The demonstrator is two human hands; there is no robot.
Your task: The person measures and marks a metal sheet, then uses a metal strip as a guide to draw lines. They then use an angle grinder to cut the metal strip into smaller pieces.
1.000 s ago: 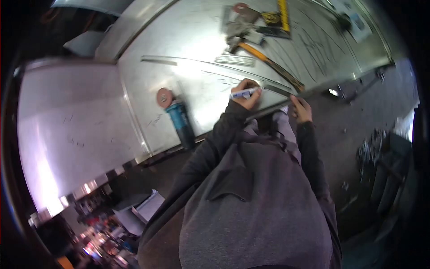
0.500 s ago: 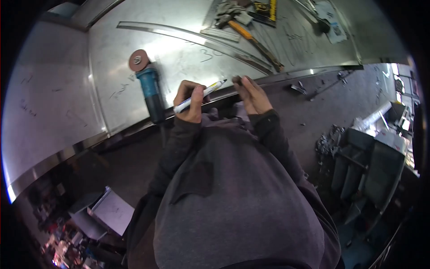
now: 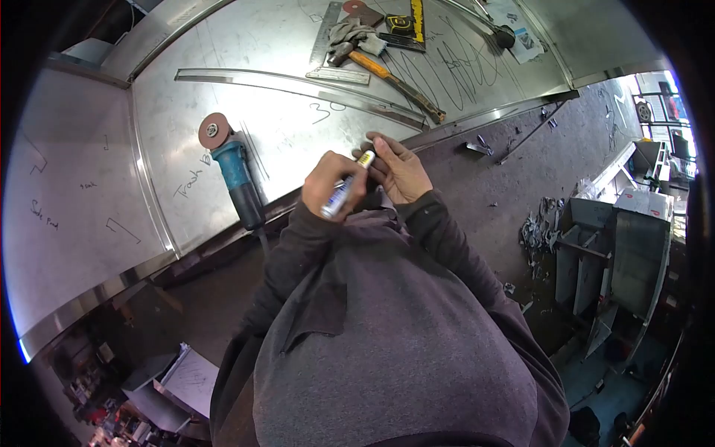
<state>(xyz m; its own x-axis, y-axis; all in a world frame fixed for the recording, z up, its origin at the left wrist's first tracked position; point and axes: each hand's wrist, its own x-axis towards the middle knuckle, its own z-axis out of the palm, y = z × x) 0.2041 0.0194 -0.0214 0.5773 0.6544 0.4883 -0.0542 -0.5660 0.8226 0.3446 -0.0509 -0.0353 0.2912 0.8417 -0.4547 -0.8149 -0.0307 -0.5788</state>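
Note:
My left hand [image 3: 329, 185] is closed around a white marker [image 3: 339, 198] with a yellow band near its upper end. My right hand [image 3: 401, 170] meets that end, with thumb and fingers pinched around it; the tip is hidden between them. Both hands are just in front of the metal table's near edge. To their left lies a teal and black angle grinder [image 3: 237, 175] with a reddish-brown disc [image 3: 214, 131]. Handwritten marks, including "30" [image 3: 326, 112], show on the metal surface [image 3: 287, 153] beyond my hands.
A long metal strip [image 3: 290, 83] crosses the table beside a hammer [image 3: 395, 83], gloves [image 3: 356, 34], rulers [image 3: 322, 37] and a tape measure [image 3: 400, 25]. Metal scraps [image 3: 542, 231] lie on the floor at right, near grey metal boxes [image 3: 633, 253].
My hands have come together. The marker's dark tip, seen exposed before, is now hidden at my right fingers. The view has shifted, so the table items appear further left.

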